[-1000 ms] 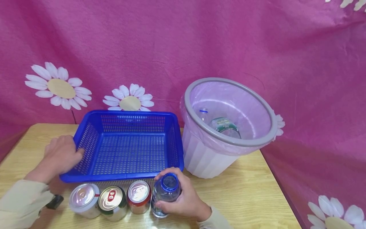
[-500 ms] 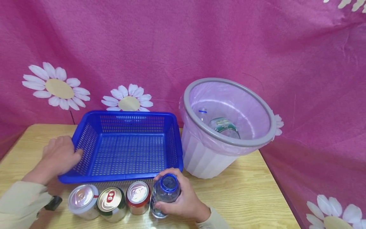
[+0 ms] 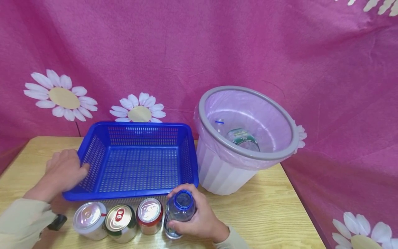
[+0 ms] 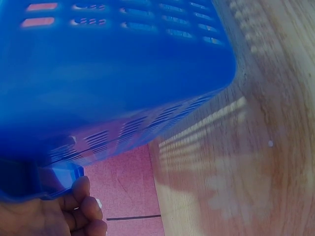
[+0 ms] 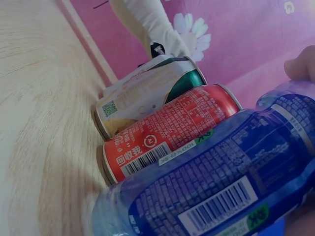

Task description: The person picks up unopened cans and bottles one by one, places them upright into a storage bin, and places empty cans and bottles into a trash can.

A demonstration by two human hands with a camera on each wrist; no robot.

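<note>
Head view: left hand (image 3: 66, 170) tight on blue basket (image 3: 130, 194), right hand (image 3: 200, 216) round a bottle (image 3: 179, 212), lower fingers hidden behind it.

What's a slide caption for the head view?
Left hand grips the blue basket; right hand holds a bottle beside three cans.

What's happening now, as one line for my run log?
left hand: holds blue basket | right hand: grips bottle | three cans: upright near basket | bin: green-labelled bottle inside
</note>
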